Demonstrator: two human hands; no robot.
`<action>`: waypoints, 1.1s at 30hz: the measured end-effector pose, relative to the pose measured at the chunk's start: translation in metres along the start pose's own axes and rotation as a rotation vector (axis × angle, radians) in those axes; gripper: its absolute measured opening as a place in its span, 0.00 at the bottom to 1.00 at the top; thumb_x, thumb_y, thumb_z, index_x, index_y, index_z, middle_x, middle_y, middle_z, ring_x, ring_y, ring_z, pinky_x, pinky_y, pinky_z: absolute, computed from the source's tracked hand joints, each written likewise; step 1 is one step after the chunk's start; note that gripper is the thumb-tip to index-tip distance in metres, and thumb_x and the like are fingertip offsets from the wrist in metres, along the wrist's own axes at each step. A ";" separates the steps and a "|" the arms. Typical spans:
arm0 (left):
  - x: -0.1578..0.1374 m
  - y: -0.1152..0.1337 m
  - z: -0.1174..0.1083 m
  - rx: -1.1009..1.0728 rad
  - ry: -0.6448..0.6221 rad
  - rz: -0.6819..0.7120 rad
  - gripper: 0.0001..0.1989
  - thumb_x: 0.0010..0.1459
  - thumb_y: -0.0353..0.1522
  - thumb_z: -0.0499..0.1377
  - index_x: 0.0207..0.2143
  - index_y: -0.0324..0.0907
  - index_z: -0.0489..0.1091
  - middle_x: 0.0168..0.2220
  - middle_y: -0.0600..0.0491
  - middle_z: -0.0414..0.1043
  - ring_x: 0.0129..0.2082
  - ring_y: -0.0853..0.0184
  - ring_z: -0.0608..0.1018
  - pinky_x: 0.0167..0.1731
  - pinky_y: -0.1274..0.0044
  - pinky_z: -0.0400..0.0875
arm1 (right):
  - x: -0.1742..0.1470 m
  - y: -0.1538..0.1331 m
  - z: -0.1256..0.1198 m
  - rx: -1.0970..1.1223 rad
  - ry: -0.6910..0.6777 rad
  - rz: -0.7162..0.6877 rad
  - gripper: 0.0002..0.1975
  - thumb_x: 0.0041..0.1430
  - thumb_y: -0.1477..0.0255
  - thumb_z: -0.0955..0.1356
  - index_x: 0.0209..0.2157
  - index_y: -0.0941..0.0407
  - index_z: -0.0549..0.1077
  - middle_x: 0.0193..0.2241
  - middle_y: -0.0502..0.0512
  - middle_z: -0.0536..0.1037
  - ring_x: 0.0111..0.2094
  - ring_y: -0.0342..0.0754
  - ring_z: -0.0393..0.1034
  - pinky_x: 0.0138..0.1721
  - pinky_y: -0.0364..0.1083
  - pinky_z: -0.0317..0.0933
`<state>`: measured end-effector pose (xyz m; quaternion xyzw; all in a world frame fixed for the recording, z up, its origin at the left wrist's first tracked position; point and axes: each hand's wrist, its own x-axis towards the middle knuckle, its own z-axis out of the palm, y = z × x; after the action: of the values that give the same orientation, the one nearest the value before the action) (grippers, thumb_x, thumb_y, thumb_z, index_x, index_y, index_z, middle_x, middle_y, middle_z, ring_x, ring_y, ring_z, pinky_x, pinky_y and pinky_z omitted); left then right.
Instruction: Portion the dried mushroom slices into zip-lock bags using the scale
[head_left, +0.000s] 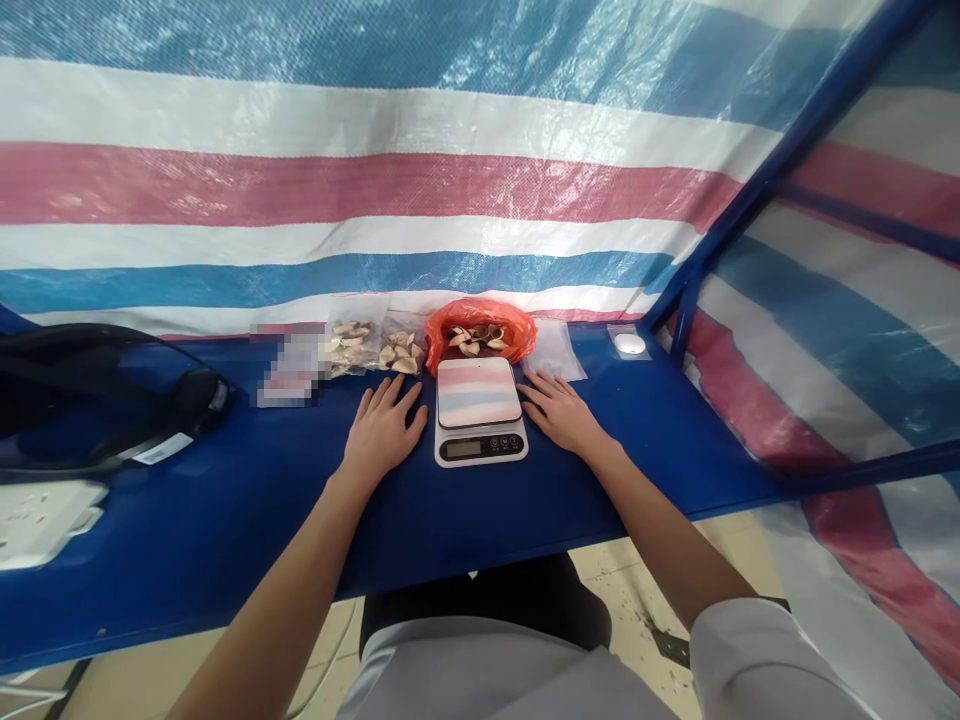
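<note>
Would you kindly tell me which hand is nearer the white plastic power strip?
Left hand, between the power strip and the white digital scale; the right hand lies beyond the scale.

The tarpaulin (337,190) carries broad stripes of blue, white and pinkish red, and the metal frame (686,320) beside it is dark blue. The tabletop (247,520) is a deep, solid blue. The kitchen scale (480,412) has a white body, a black control panel (481,446) with white markings, and a shiny platform showing soft bands of pink, white and pale blue. The plastic bag (519,338) behind it is bright orange-red, holding cream dried pieces (474,343) with brownish areas. The earbud case (629,344) and power strip (37,520) are white. The headset (199,395) is black with a white label (159,448). The person wears a pale grey shirt (487,670) and black trousers (517,600); the floor tiles (739,535) are beige
</note>
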<state>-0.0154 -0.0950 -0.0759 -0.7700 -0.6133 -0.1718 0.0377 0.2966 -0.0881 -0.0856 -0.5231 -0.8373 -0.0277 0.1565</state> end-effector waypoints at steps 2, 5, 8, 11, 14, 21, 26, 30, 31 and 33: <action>0.000 -0.001 -0.001 -0.048 0.034 0.026 0.25 0.66 0.38 0.51 0.59 0.37 0.72 0.64 0.38 0.67 0.65 0.46 0.68 0.65 0.55 0.60 | 0.000 0.000 -0.001 0.017 0.024 -0.008 0.19 0.70 0.68 0.62 0.58 0.52 0.74 0.64 0.58 0.69 0.67 0.59 0.60 0.67 0.60 0.57; 0.003 -0.002 -0.009 -0.160 0.139 0.099 0.22 0.66 0.40 0.53 0.56 0.40 0.74 0.61 0.42 0.71 0.61 0.51 0.73 0.61 0.61 0.68 | 0.001 0.001 -0.005 0.071 0.092 -0.019 0.17 0.69 0.68 0.64 0.56 0.53 0.76 0.63 0.56 0.70 0.66 0.58 0.62 0.65 0.58 0.60; 0.013 -0.004 -0.024 -0.229 0.271 0.165 0.19 0.67 0.40 0.53 0.53 0.43 0.75 0.56 0.45 0.75 0.56 0.56 0.77 0.55 0.67 0.74 | 0.004 0.005 -0.008 0.134 0.170 0.016 0.17 0.69 0.68 0.63 0.54 0.52 0.77 0.60 0.56 0.74 0.64 0.56 0.65 0.62 0.55 0.65; 0.031 -0.014 -0.041 -0.220 0.336 0.208 0.17 0.66 0.38 0.54 0.51 0.43 0.75 0.53 0.45 0.77 0.54 0.56 0.78 0.57 0.65 0.71 | 0.010 0.009 -0.010 0.160 0.187 0.058 0.16 0.69 0.68 0.63 0.53 0.51 0.77 0.59 0.54 0.75 0.63 0.55 0.66 0.60 0.55 0.68; 0.049 -0.032 -0.051 -0.132 0.323 0.186 0.18 0.66 0.38 0.52 0.51 0.42 0.75 0.54 0.42 0.76 0.57 0.52 0.75 0.60 0.60 0.66 | 0.018 0.012 -0.009 0.143 0.153 0.071 0.15 0.68 0.69 0.64 0.51 0.51 0.78 0.59 0.55 0.75 0.63 0.57 0.67 0.60 0.56 0.68; 0.068 -0.063 -0.049 0.050 0.163 0.122 0.24 0.64 0.39 0.51 0.56 0.39 0.72 0.62 0.37 0.68 0.65 0.41 0.65 0.62 0.51 0.60 | 0.025 0.011 0.004 0.110 0.120 0.050 0.16 0.68 0.71 0.64 0.52 0.53 0.78 0.60 0.56 0.75 0.63 0.58 0.67 0.62 0.58 0.66; 0.072 -0.068 -0.045 0.015 0.125 0.128 0.23 0.64 0.36 0.50 0.57 0.39 0.72 0.62 0.40 0.68 0.63 0.46 0.68 0.62 0.56 0.61 | 0.024 0.011 0.010 0.092 0.105 0.038 0.16 0.69 0.70 0.62 0.52 0.54 0.78 0.60 0.58 0.74 0.63 0.59 0.67 0.65 0.59 0.61; 0.076 -0.070 -0.048 -0.037 0.123 0.115 0.22 0.64 0.35 0.49 0.55 0.40 0.73 0.59 0.42 0.71 0.60 0.50 0.72 0.62 0.59 0.63 | 0.024 0.012 0.011 0.092 0.089 0.038 0.17 0.70 0.70 0.62 0.53 0.55 0.77 0.61 0.58 0.73 0.63 0.59 0.66 0.66 0.59 0.59; 0.077 -0.071 -0.049 -0.039 0.118 0.119 0.22 0.64 0.35 0.49 0.55 0.40 0.74 0.59 0.42 0.72 0.59 0.50 0.72 0.62 0.59 0.64 | 0.024 0.013 0.011 0.093 0.087 0.038 0.17 0.70 0.70 0.61 0.53 0.55 0.77 0.61 0.58 0.72 0.64 0.59 0.66 0.67 0.59 0.59; 0.078 -0.073 -0.050 -0.041 0.111 0.135 0.22 0.64 0.35 0.48 0.53 0.39 0.75 0.58 0.41 0.73 0.59 0.51 0.73 0.62 0.60 0.65 | 0.024 0.013 0.012 0.097 0.086 0.036 0.18 0.70 0.70 0.61 0.54 0.55 0.77 0.62 0.58 0.72 0.64 0.58 0.66 0.67 0.59 0.58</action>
<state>-0.0817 -0.0176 -0.0158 -0.7994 -0.5533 -0.2241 0.0673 0.2958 -0.0590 -0.0912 -0.5284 -0.8206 -0.0068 0.2178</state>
